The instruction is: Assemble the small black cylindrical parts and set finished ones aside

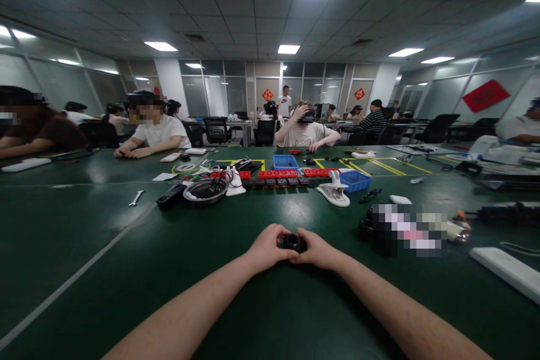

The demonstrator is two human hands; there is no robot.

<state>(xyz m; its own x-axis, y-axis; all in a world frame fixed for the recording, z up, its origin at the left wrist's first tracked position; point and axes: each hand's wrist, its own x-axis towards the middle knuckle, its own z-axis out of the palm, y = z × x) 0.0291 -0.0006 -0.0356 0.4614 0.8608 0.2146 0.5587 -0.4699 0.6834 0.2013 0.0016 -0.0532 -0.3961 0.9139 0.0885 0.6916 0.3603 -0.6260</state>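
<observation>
Between my two hands, low over the green table [211, 281], is a small black round object [292, 242] with a dark ring-shaped opening facing up. Its exact kind I cannot make out. My left hand [269, 248] curls round its left side, thumb toward me and fingers on the far side. From the right, my right hand [314, 248] closes on it in the same way. The thumbs nearly meet at its near edge. A small reddish spot shows on the object beside my left fingers, which hide part of it.
Farther up the table are a round metal-rimmed pan [205, 191], white clamp-like stands [334, 191], red strips [277, 174] and blue bins [355, 181]. A wrench [136, 198] lies left; a white bar [506, 270] lies right. Several people sit across and around the room.
</observation>
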